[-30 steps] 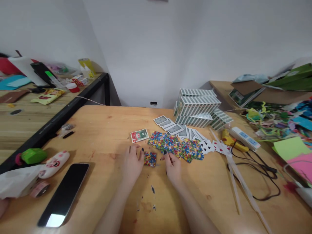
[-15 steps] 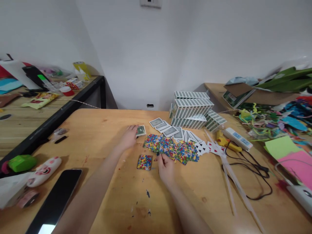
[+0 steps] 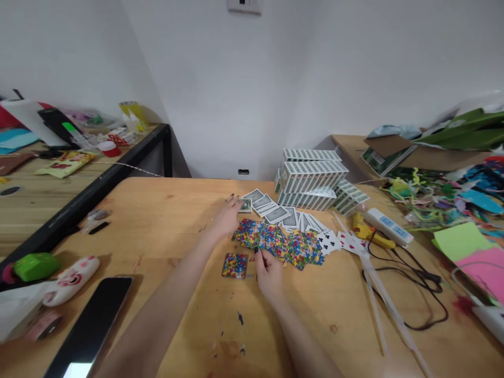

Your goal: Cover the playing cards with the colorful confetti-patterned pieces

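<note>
My left hand [image 3: 228,216] reaches to the far middle of the table. Its fingers curve around the left side of a small green playing card deck [image 3: 246,205], which lies beside a fanned row of grey-backed cards [image 3: 276,213]. My right hand [image 3: 269,273] is closed in a pinch, its fingertips at the near edge of an overlapping spread of multicoloured cards [image 3: 271,236]. What those fingertips hold, if anything, is hidden. Left of them lies a squarish multicoloured card stack [image 3: 234,265], apart from both hands.
Striped card boxes [image 3: 313,176] are piled behind the cards. Face-up cards [image 3: 328,241] lie at the row's right end. Further right are glue sticks [image 3: 388,304], a yellow glue gun [image 3: 370,233], a power strip [image 3: 389,226] and a black cable. A phone [image 3: 92,320] lies at left.
My left hand has moved right with the green deck, which now lies against the grey-backed cards. My right hand has stayed in nearly the same place.
</note>
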Demonstrator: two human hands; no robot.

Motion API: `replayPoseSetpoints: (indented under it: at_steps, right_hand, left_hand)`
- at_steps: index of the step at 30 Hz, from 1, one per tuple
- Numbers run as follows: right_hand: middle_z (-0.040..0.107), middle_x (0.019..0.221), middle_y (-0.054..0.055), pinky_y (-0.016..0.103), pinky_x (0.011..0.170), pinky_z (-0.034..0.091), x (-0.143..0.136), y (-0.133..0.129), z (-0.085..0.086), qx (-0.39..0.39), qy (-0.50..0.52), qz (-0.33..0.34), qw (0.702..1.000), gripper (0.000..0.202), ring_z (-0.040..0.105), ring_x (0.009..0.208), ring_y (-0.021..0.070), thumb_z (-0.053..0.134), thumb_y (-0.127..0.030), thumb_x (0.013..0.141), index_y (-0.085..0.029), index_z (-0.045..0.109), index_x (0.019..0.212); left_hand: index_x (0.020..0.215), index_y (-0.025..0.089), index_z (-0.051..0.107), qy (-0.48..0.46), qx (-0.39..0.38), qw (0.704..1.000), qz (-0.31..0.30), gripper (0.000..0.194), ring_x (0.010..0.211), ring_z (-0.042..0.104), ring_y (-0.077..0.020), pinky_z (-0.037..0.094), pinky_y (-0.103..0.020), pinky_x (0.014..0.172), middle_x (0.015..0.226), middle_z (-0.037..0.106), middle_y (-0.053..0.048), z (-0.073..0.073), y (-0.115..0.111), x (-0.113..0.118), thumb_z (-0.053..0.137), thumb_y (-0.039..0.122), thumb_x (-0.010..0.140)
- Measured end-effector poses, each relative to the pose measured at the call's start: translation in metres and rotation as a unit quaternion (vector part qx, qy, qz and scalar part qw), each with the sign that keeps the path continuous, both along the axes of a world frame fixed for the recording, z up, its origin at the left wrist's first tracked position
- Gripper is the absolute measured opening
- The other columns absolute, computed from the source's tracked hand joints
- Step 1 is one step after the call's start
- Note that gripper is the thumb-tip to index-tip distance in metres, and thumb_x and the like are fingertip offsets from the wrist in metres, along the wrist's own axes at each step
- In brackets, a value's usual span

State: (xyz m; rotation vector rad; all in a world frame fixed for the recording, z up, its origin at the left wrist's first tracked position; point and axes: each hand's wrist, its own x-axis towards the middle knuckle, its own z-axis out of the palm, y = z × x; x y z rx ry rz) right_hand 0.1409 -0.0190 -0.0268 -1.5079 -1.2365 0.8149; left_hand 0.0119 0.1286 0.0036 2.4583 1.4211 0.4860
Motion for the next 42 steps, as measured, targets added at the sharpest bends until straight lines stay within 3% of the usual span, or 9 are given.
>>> replayPoseSetpoints:
  at_steps: [4,7,18,23,27,31,36,39,42]
  right_hand:
    - [0.052,0.051,-0.001,0.021,0.05,0.034,0.001,0.0,0.002,0.002,0.011,0.012,1.0,0.034,0.049,0.055,0.0135,0.037,-0.037,0.082,-0.019,0.047,0.055]
    - [0.052,0.053,0.0,0.022,0.05,0.034,0.001,-0.001,0.004,0.005,0.009,0.012,1.0,0.034,0.05,0.058,0.0145,0.037,-0.037,0.082,-0.02,0.046,0.055]
    - [0.059,0.057,0.002,0.021,0.05,0.036,0.001,-0.002,0.009,0.001,0.009,0.003,1.0,0.035,0.052,0.056,0.0143,0.037,-0.04,0.081,-0.018,0.053,0.06]
    - [0.056,0.052,0.0,0.02,0.045,0.035,0.002,-0.003,0.005,0.002,0.045,-0.012,0.999,0.038,0.05,0.048,0.0121,0.04,-0.045,0.08,-0.017,0.054,0.059]
    - [0.04,0.035,-0.007,0.02,0.035,0.031,0.003,-0.005,0.003,-0.024,0.149,0.012,0.988,0.042,0.038,0.031,0.0087,0.038,-0.052,0.08,-0.017,0.052,0.063]
    - [0.044,0.036,-0.006,0.019,0.032,0.032,0.004,-0.004,0.005,-0.041,0.228,0.055,0.971,0.042,0.041,0.03,0.0086,0.039,-0.055,0.079,-0.018,0.049,0.062]
    - [0.049,0.04,-0.007,0.019,0.031,0.034,0.006,-0.001,0.009,-0.071,0.279,0.093,0.953,0.031,0.044,0.031,0.0089,0.055,-0.048,0.072,-0.018,0.05,0.072]
    - [0.053,0.045,-0.006,0.017,0.031,0.034,0.005,-0.001,0.01,-0.078,0.295,0.133,0.943,0.029,0.045,0.032,0.0075,0.059,-0.044,0.072,-0.017,0.052,0.077]
    - [0.056,0.049,-0.005,0.017,0.031,0.034,0.002,-0.002,0.01,-0.079,0.311,0.15,0.935,0.028,0.045,0.032,0.0065,0.059,-0.042,0.072,-0.017,0.049,0.08]
  left_hand:
    - [0.125,0.018,0.041,-0.016,-0.094,0.99,-0.102,0.059,0.126,0.03,-0.018,0.026,-0.033,0.105,0.135,0.039,-0.006,0.0,-0.044,0.002,0.046,0.007,0.068]
    - [0.129,0.017,0.037,-0.01,-0.128,0.985,-0.113,0.065,0.129,0.026,-0.0205,0.024,-0.035,0.105,0.139,0.032,-0.007,-0.002,-0.06,0.003,0.055,0.014,0.067]
    - [0.112,0.023,0.056,-0.048,-0.119,0.988,-0.089,0.039,0.109,0.052,-0.0188,0.037,-0.031,0.094,0.119,0.056,-0.003,0.004,-0.061,-0.009,0.049,0.014,0.075]
    - [0.109,0.025,0.058,-0.103,-0.073,0.992,-0.002,0.04,0.098,0.059,-0.0173,0.043,-0.031,0.087,0.11,0.062,-0.003,0.011,-0.075,-0.011,0.039,0.008,0.078]
    - [0.096,0.025,0.064,-0.21,0.049,0.976,0.028,0.038,0.116,0.045,-0.0186,0.034,-0.041,0.099,0.113,0.06,-0.002,0.01,-0.101,-0.007,0.043,0.003,0.074]
    - [0.085,0.026,0.068,-0.304,0.097,0.946,0.057,0.037,0.127,0.028,-0.0212,0.031,-0.045,0.101,0.136,0.037,0.001,-0.002,-0.127,-0.002,0.042,0.002,0.075]
    - [0.081,0.024,0.068,-0.386,0.041,0.921,0.038,0.035,0.127,0.029,-0.0218,0.032,-0.043,0.101,0.142,0.024,0.002,-0.017,-0.136,0.0,0.041,0.004,0.076]
    - [0.081,0.024,0.069,-0.412,0.005,0.91,0.042,0.033,0.123,0.035,-0.0213,0.035,-0.041,0.099,0.135,0.036,-0.001,-0.021,-0.133,-0.003,0.041,0.007,0.076]
    - [0.094,0.023,0.066,-0.439,-0.042,0.892,0.097,0.031,0.119,0.041,-0.0196,0.033,-0.038,0.1,0.124,0.05,-0.004,-0.019,-0.132,-0.006,0.041,0.012,0.078]
